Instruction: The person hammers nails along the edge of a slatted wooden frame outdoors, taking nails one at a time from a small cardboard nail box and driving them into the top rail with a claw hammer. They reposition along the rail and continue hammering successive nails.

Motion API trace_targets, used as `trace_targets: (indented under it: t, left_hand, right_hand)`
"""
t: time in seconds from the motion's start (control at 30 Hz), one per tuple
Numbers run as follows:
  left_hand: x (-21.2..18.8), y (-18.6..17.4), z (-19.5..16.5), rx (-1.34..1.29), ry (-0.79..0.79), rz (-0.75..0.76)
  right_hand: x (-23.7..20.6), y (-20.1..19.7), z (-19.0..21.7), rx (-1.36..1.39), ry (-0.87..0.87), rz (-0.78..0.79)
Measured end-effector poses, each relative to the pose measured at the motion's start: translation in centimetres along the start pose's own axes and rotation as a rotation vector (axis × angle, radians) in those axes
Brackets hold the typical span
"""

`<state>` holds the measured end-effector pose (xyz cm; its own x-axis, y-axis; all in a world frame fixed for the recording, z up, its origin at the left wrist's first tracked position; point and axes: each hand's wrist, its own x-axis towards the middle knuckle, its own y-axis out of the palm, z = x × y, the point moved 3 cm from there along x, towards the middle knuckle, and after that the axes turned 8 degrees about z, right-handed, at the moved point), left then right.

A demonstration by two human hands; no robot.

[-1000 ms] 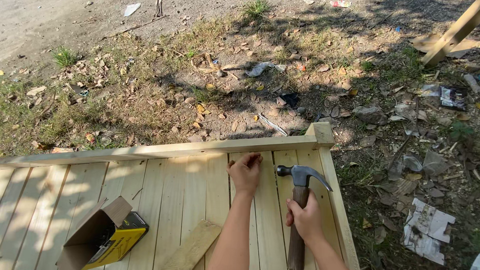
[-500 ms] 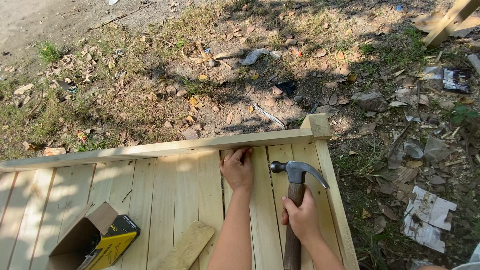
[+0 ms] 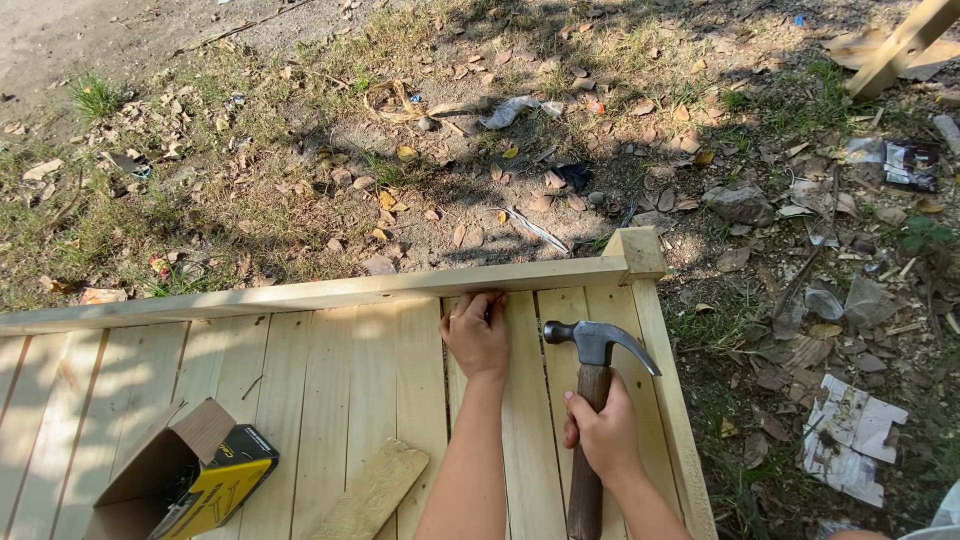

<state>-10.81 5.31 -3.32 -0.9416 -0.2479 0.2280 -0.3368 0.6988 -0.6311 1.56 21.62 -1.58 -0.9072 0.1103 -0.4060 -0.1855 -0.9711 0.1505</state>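
1. While the head camera looks straight down, the left hand (image 3: 476,336) rests on the pale slatted wooden deck panel (image 3: 330,390), with its fingertips (image 3: 487,303) pinched together against the board just below the long top rail of light timber (image 3: 330,292). What the fingers pinch is too small to make out.
2. The right hand (image 3: 604,436) has its grip clamped around the dark brown wooden handle of a claw hammer with a grey steel head (image 3: 596,342). The hammer stands upright along the boards, just to the right of the left hand, with its face pointing left and its claw curving right.
3. The hammer head hovers near the pinched fingers, apart from them, and lies below the rail, close to the square corner post of the panel (image 3: 634,252).
4. At the lower left of the deck sits an open cardboard box with a yellow and black side (image 3: 190,478), its flaps spread wide.
5. Just to the right of the box lies a short loose offcut of pale wood (image 3: 372,492), angled across the slats, near the left forearm.
6. Beyond the rail the ground is bare earth with patchy grass, dry leaves (image 3: 400,195), stones and scraps of torn paper (image 3: 850,440) at the right.
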Motion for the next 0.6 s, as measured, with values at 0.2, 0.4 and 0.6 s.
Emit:
trace_targets:
  t: [0.2, 0.4, 0.6]
  left_hand:
    - [-0.1, 0.1, -0.2, 0.036, 0.032, 0.009]
    - [-0.2, 0.6, 0.4, 0.074, 0.036, 0.023]
    - [0.2, 1.0, 0.4, 0.142, 0.023, 0.007]
  right_hand:
    - [0.1, -0.1, -0.1, -0.016, -0.002, 0.014]
    - [0.3, -0.1, -0.2, -0.003, 0.002, -0.005]
    - [0.3, -0.1, 0.3, 0.034, 0.070, -0.014]
